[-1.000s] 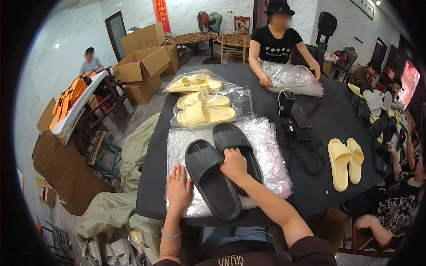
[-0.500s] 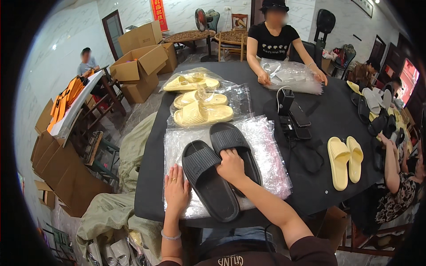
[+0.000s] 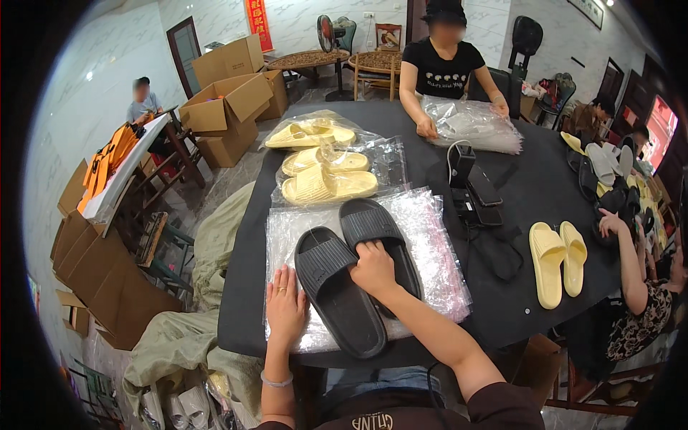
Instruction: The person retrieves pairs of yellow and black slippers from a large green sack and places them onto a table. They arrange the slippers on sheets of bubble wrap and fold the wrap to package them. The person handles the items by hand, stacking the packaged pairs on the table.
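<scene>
A pair of black slide slippers lies at the near side of the table on a stack of clear plastic bags [image 3: 437,265]. The left slipper [image 3: 340,308] sits nearer to me and partly overlaps the right slipper [image 3: 369,218]. My right hand [image 3: 374,269] is closed where the two slippers meet, its fingers curled at the strap opening of the right one; the fingertips are partly hidden. Flat on the bags rests my left hand [image 3: 287,304], fingers stretched out, beside the left slipper's outer edge.
Bagged yellow slippers [image 3: 330,183] lie beyond the stack. A black device with a cable [image 3: 469,190] and unbagged yellow slippers [image 3: 548,261] are to the right. Across the black table [image 3: 494,322], a person [image 3: 444,68] handles clear bags. At right, another person's arm [image 3: 631,265] reaches toward piled slippers.
My hands and the black slippers stay in place. Across the table, the person's hand on the right has drawn back over the bags. The arm at the right edge has moved up toward the pile.
</scene>
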{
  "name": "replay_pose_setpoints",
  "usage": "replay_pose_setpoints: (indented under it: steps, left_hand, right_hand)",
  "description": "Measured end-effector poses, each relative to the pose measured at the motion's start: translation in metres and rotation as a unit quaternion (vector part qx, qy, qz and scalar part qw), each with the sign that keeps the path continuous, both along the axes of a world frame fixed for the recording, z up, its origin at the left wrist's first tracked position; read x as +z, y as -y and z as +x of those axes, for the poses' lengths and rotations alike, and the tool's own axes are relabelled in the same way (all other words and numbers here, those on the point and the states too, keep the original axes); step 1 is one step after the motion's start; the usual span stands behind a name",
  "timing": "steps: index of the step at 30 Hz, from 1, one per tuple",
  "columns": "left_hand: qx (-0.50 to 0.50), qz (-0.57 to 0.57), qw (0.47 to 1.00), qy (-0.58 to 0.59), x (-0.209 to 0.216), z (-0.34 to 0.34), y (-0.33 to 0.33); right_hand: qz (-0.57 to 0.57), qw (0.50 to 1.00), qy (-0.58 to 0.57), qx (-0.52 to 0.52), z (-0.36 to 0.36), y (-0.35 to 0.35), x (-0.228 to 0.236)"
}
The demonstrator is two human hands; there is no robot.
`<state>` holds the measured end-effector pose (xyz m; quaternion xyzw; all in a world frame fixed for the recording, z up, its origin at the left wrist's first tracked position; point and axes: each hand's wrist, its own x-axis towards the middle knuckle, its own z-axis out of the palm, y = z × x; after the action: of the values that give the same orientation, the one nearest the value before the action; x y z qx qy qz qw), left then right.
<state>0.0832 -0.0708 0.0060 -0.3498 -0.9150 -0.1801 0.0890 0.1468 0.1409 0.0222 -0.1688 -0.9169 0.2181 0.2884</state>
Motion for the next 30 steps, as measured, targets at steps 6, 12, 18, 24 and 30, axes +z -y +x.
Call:
replay_pose_setpoints:
  steps: [6, 12, 18, 24, 30]
  left_hand:
    - [-0.002, -0.003, 1.000, -0.003, 0.0002, 0.0004, 0.0001]
    - [-0.002, 0.003, 1.000, -0.002, 0.0000, 0.0002, -0.0006]
    - [0.000, -0.006, 1.000, 0.003, 0.0044, 0.0029, -0.0003]
    - [0.000, -0.001, 1.000, 0.004, 0.0057, 0.0042, 0.0012]
    - [0.000, 0.011, 1.000, 0.014, 0.0046, 0.0038, -0.0004]
  right_hand:
    - [-0.016, 1.000, -0.005, 0.007, -0.0002, -0.0007, -0.0023]
    - [0.004, 1.000, -0.023, 0.006, -0.0012, -0.0021, -0.0037]
    - [-0.001, 1.000, -0.021, 0.003, 0.0007, -0.0001, -0.0032]
    - [0.003, 1.000, -0.003, 0.000, 0.0018, 0.0013, 0.0003]
    - [0.013, 1.000, -0.014, 0.000, 0.0005, -0.0014, -0.0028]
